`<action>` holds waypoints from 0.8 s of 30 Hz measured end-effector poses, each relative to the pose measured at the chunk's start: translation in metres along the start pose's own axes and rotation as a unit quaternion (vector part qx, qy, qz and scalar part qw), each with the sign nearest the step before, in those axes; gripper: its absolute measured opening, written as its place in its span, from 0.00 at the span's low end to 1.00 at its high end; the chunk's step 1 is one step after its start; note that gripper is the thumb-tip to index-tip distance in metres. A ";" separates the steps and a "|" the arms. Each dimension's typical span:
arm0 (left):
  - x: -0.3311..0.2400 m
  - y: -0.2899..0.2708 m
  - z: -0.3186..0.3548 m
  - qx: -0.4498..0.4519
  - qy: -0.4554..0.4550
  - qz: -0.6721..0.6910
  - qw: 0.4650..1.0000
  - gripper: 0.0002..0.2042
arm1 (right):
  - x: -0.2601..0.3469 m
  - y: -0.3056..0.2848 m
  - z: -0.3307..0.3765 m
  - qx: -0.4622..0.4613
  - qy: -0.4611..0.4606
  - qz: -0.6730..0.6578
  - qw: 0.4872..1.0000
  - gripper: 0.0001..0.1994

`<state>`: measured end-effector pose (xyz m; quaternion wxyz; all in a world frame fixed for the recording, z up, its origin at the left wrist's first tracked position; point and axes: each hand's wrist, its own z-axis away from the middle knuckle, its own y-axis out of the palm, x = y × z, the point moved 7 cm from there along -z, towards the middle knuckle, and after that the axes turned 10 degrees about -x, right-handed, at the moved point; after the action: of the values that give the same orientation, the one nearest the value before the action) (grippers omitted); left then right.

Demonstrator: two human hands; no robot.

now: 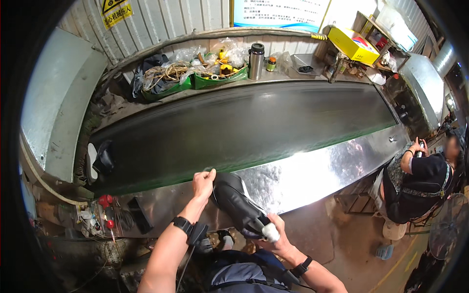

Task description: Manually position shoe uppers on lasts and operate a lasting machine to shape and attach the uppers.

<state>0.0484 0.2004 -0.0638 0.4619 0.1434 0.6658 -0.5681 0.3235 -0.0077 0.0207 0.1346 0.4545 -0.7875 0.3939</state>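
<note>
The left hand is closed in a pinch on the tip of a black shoe, at the inner edge of the steel ledge. The right hand is clenched around the shoe's heel end, where something white is seen. The shoe is thus held between both hands, tilted, its toe at 11 o'clock toward the belt and its heel at 5 o'clock toward the body.

The left fingers are judged to be at risk: they lie right at the belt's edge, and if the belt is running, which cannot be told, they or the wristband could be dragged. The shoe could also slip from so small a pinch and fall between ledge and body.

Open room is found on the belt from 10 to 2 o'clock; only a dark item lies at its far left end. The ledge is bare toward 3 o'clock, up to a seated person. At 12 o'clock, beyond the belt, a flask and green trays crowd the shelf.
</note>
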 end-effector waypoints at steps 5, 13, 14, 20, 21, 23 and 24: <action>0.006 0.020 0.010 -0.007 -0.041 0.002 0.999 0.22 | -0.038 0.024 -0.003 0.053 0.264 -0.155 0.951 0.58; -0.008 0.022 0.076 0.036 -0.079 -0.027 0.996 0.27 | -0.048 -0.010 0.033 0.139 0.306 -0.191 0.922 0.46; -0.024 0.016 0.082 0.026 -0.072 -0.039 0.996 0.29 | -0.048 -0.006 0.035 0.143 0.301 -0.194 0.923 0.46; -0.004 0.030 0.074 -0.001 -0.094 -0.126 0.988 0.26 | -0.069 0.010 0.048 0.184 0.215 -0.175 0.943 0.37; 0.001 0.029 0.068 -0.013 -0.101 -0.087 0.991 0.25 | -0.072 0.015 0.047 0.180 0.188 -0.177 0.949 0.39; 0.015 0.027 0.064 -0.043 -0.114 -0.006 0.993 0.19 | -0.070 0.018 0.042 0.176 0.167 -0.181 0.953 0.43; 0.022 0.021 0.064 -0.049 -0.114 -0.005 0.992 0.19 | -0.068 0.017 0.039 0.177 0.162 -0.184 0.953 0.43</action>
<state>0.0804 0.1422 -0.0895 0.5389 0.0518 0.6363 -0.5496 0.3528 0.0097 -0.0521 0.2477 0.5383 -0.5752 0.5639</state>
